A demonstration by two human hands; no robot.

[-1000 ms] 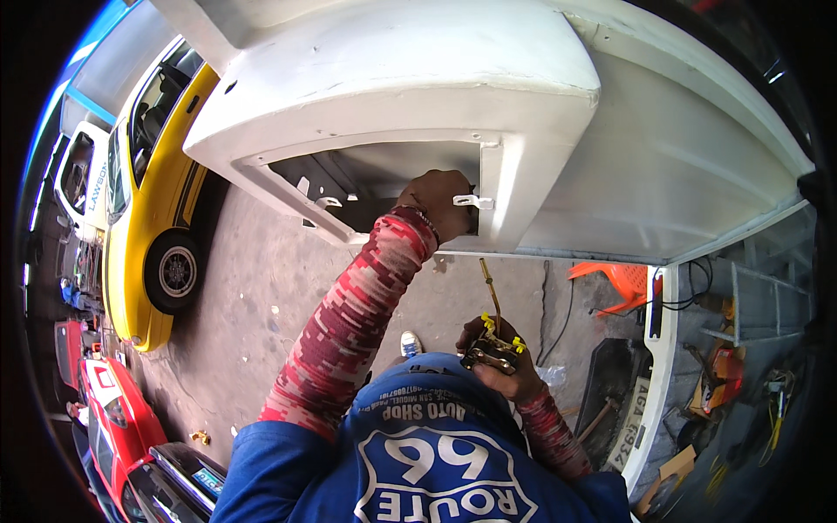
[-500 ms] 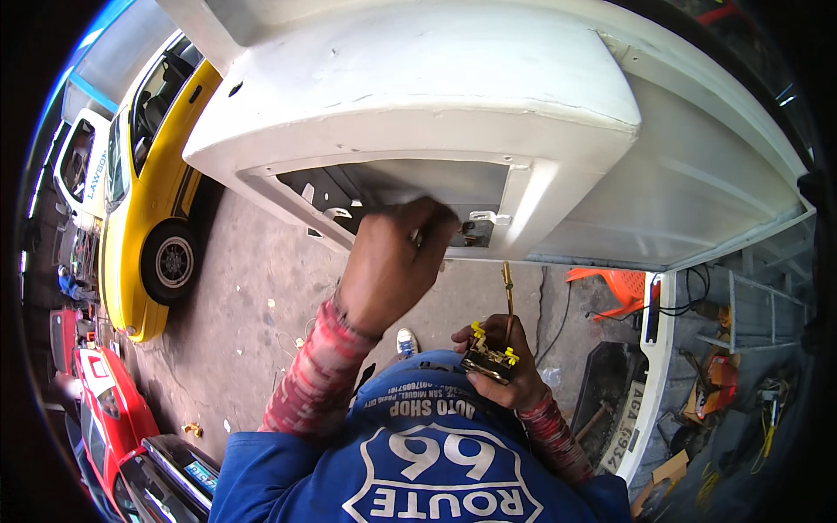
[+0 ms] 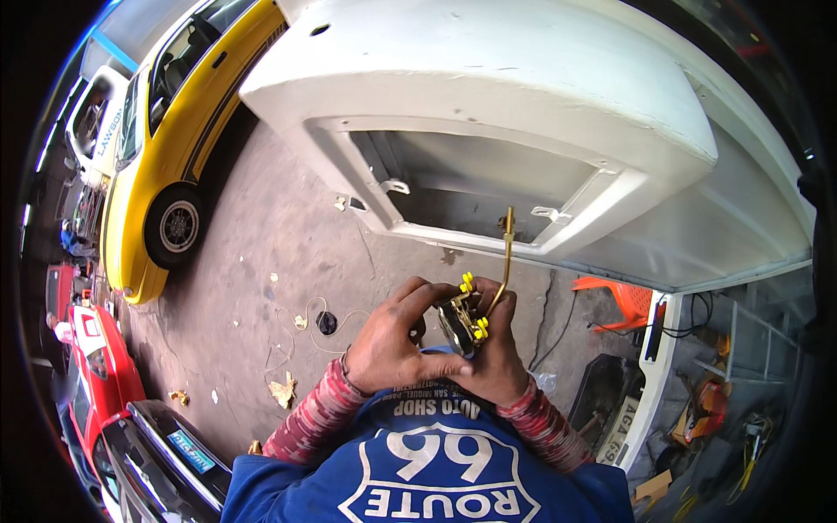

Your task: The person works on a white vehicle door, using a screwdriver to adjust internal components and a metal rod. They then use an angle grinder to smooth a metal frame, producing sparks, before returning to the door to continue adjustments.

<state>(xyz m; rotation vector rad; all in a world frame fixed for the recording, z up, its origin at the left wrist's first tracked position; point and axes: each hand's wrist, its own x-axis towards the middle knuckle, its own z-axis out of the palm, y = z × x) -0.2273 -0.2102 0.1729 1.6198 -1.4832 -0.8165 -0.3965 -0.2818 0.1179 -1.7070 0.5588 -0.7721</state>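
Note:
Between both hands, in front of my chest, is a small latch mechanism [image 3: 457,324] of brass-coloured and dark metal with bright yellow clips. A bent brass-coloured rod [image 3: 508,253] rises from it toward the white panel. My right hand [image 3: 499,362] is closed around the latch's right side and the rod's foot. From the left, my left hand [image 3: 392,340] grips the latch too, its thumb reaching across below it. Just beyond lies the opening [image 3: 471,187] in the white vehicle body panel [image 3: 488,78], with white tabs [image 3: 551,214] at its edges.
A yellow car [image 3: 166,166] stands at left, with red [image 3: 100,357] and black [image 3: 157,471] cars below it. At right are an orange plastic chair [image 3: 623,301], a metal frame [image 3: 758,340] and scattered tools. A thin cord [image 3: 288,336] lies on the concrete floor.
My left hand has come back from the panel opening to the latch and now holds it together with my right. The latch is raised and turned; the view has shifted.

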